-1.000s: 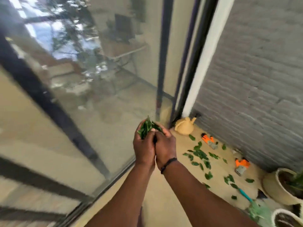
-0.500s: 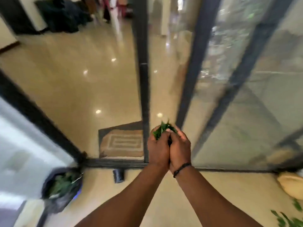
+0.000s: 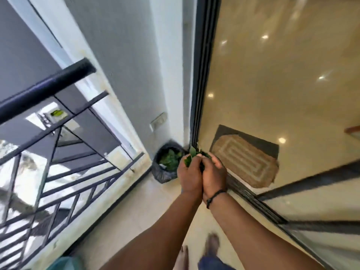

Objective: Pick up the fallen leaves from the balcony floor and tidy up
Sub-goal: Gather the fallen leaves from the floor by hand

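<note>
A bunch of green leaves (image 3: 191,157) sticks out between my two cupped hands, held chest-high in front of me. My left hand (image 3: 188,175) and my right hand (image 3: 213,175) press together, fingers curled round the leaves. A black cord sits on my right wrist. Just beyond my hands, in the balcony corner, a black bin bag (image 3: 162,173) stands open with more green leaves (image 3: 169,160) inside. My hands are slightly right of and nearer than the bag.
A dark metal railing (image 3: 58,145) runs along the left. A grey wall (image 3: 136,65) rises behind the bag. The sliding door track (image 3: 251,197) borders the right, with a doormat (image 3: 245,160) on the shiny indoor floor. My bare feet (image 3: 212,243) stand on the balcony floor.
My view has swung left, from the leaf-strewn floor and glass door to the balcony corner. The bin bag now lies straight ahead. Both hands still hold the same bunch of leaves.
</note>
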